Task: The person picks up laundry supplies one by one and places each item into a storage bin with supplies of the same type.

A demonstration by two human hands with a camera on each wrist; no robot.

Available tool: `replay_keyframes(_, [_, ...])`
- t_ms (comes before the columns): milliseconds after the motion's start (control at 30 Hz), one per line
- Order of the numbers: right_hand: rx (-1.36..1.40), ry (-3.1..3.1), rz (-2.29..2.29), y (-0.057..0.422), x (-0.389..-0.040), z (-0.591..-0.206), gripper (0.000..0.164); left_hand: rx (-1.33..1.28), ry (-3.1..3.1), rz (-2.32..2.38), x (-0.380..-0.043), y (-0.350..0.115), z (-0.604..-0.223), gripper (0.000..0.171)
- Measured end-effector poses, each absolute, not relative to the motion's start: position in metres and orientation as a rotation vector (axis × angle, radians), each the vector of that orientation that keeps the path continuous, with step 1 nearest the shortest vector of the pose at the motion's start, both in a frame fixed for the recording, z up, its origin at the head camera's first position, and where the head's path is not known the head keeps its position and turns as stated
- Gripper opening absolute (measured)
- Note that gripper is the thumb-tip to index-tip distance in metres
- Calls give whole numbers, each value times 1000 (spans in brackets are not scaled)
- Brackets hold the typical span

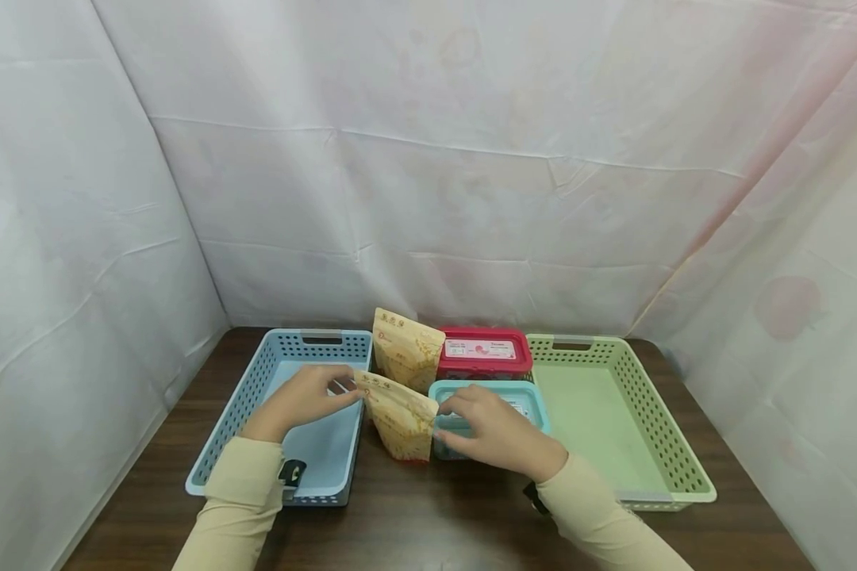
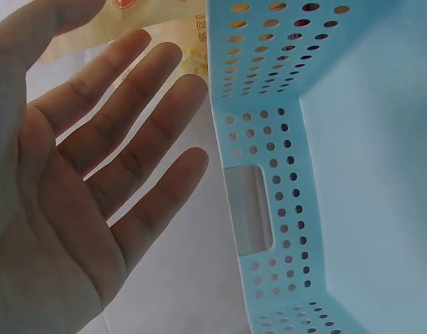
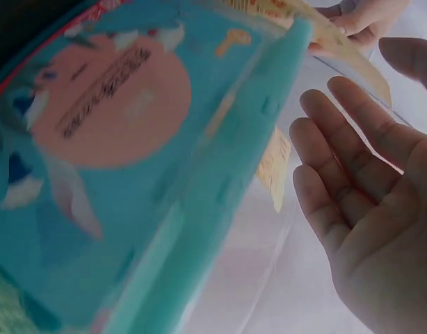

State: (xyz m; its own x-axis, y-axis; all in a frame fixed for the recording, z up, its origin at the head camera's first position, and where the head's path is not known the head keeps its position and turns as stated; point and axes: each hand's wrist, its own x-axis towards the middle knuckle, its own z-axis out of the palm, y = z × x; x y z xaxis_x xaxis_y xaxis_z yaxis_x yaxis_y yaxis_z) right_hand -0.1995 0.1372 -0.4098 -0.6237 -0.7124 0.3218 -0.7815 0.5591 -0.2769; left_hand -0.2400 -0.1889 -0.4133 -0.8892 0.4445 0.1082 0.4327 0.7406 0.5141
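Two pale yellow printed pouches stand upright, one behind the other: the front pouch [image 1: 400,416] and the rear pouch [image 1: 407,349]. At the front pouch's top left corner is my left hand [image 1: 310,400], its fingers extended and spread in the left wrist view. My right hand [image 1: 496,428] is by the opposite top corner, over a teal-lidded box [image 1: 532,396]. Thumb and fingers stand apart on this hand [image 3: 380,181] in the right wrist view. Whether either hand touches the pouch, I cannot tell. Behind the teal-lidded box sits a red-lidded box [image 1: 482,369].
A blue perforated basket [image 1: 217,444] stands left of the pouches, beneath my left forearm. On the right is a green perforated basket [image 1: 667,428], near my right forearm. Both rest on a dark wooden table [image 1: 428,527], with pale cloth [image 1: 428,198] hanging around it.
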Motion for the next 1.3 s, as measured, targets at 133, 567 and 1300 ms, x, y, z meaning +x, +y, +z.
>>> replay_keyframes(133, [1250,-2622,608,132,-199,-414,25,749,2896,877,-241,-188,-415,17])
replay_keyframes(567, [1251,-2562,598,121,-201,-424,21,791,2904,906,-245,-187,-421,16])
replay_keyframes(1300, [1257,-2504,589,118,-201,-422,22,734,2851,999,-242,-184,-418,16])
